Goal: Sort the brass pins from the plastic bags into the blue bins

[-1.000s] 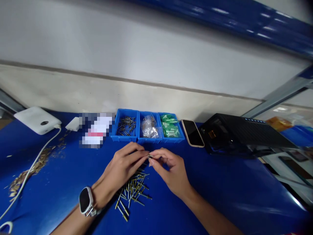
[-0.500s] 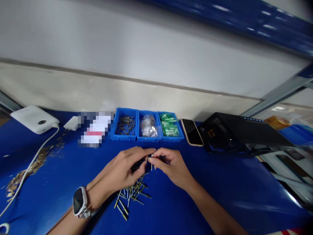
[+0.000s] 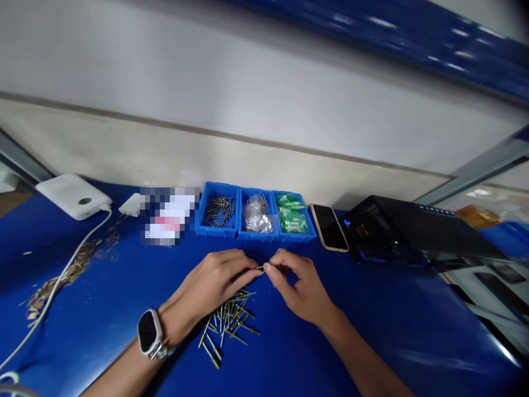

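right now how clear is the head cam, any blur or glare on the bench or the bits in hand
In the head view, the pile of rivets looks fairly sharp, but the small piece between the left hand and right hand is too tiny to make out; glare streaks the blue bench at lower right, and the blue overhead bar is blurred.

Even, fairly bright indoor light, seemingly from above! White glare streaking across the blue bench top (image 3: pixel 487 347), far lower right. Only a soft shadow along the left forearm (image 3: pixel 124 375). Blue shelf beam (image 3: pixel 372 25) smeared, out of focus, bowed by wide-angle distortion. Corners darkening. Pixelated block (image 3: pixel 169 215) hiding all detail.
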The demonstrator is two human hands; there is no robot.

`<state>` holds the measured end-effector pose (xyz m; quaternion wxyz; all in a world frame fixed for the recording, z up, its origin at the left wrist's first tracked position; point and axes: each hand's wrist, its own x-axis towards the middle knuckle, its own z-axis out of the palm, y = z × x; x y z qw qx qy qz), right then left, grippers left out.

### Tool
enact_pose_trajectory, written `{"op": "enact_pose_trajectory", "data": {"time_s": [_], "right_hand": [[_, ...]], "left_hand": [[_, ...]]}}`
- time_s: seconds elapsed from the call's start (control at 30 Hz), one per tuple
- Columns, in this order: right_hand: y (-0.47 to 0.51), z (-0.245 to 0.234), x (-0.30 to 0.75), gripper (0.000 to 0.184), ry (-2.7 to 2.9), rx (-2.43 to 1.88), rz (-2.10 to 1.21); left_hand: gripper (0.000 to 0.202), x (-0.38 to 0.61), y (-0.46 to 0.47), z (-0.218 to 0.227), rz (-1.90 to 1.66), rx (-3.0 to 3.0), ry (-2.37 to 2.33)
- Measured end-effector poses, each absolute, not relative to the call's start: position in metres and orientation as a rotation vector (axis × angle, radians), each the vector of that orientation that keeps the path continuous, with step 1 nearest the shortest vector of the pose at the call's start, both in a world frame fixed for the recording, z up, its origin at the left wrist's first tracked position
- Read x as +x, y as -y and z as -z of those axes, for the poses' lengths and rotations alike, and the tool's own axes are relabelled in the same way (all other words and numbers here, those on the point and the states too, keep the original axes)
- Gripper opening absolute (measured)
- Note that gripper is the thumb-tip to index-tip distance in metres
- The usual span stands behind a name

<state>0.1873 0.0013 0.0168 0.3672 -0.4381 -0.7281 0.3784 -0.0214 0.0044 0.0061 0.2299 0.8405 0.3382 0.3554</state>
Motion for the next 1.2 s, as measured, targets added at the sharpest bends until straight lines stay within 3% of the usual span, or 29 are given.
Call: {"op": "enact_pose_trajectory", "data": {"time_s": [0.1,0.23,0.33,0.47,0.57,0.73,0.83,0.97,1.2], "right_hand": [[-0.002,-0.012,0.183,0.031,1.648,-1.150,-1.239],[-0.007,-0.003,0.178,0.028,0.997,-1.067,-1.770],[-0.008,-0.001,0.176,0.026,0.820,-1.045,-1.879],[0.000,-0.004,0.174,0.030,0.958,-1.021,-1.738],[0.006,-0.010,0.175,0.037,1.188,-0.999,-1.516],[0.011,-0.013,0.175,0.031,1.763,-1.173,-0.953],[0.009,-0.007,0.172,0.005,2.096,-1.282,-0.668],[0.004,0.001,0.169,0.009,2.359,-1.316,-0.496],[0.000,-0.003,0.184,0.013,2.485,-1.436,-0.522]], "left_hand": [[0.020,-0.019,-0.003,-0.005,-1.007,2.315,-0.891],[0.029,-0.017,-0.003,-0.006,-1.114,2.384,-0.859],[0.027,-0.017,-0.003,-0.007,-1.100,2.462,-0.848],[0.024,-0.022,0.002,-0.009,-1.184,2.482,-0.812],[0.029,-0.028,0.004,-0.015,-1.435,2.493,-0.825],[0.034,-0.043,-0.017,-0.020,-1.808,2.353,-1.385],[0.035,-0.052,-0.035,-0.013,-1.526,2.376,-1.661],[0.024,-0.052,-0.038,-0.007,-1.399,2.420,-1.534],[0.014,-0.037,-0.020,-0.010,-1.155,2.521,-1.150]]}}
